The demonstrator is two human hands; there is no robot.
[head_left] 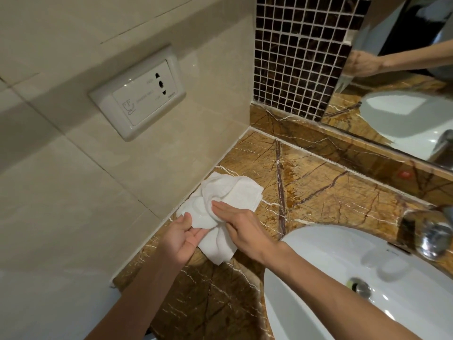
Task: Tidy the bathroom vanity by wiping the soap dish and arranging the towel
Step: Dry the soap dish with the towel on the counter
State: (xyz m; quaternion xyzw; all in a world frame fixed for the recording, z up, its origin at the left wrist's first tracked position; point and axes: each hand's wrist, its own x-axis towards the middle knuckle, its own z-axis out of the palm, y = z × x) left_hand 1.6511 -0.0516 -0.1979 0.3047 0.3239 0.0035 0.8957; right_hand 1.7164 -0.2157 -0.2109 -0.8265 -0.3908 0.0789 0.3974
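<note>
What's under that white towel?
The towel lies bunched on the marble counter, both hands on it. Anything beneath, such as a soap dish, is covered and cannot be seen.

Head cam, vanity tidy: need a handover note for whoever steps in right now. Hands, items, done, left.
Left hand: palm up, pinching the near-left edge of the white towel.
Right hand: flat, fingers together, pressing on the towel's middle.
Towel: bunched and unfolded on the marble counter, against the left wall, left of the sink. It may be draped over something; a glossy patch shows near the left thumb, but I cannot tell what it is.
Soap dish: not clearly visible.
Done: cannot confirm the wipe.
Left: confirm the dish is wiped, then fold and set the towel neatly.
</note>
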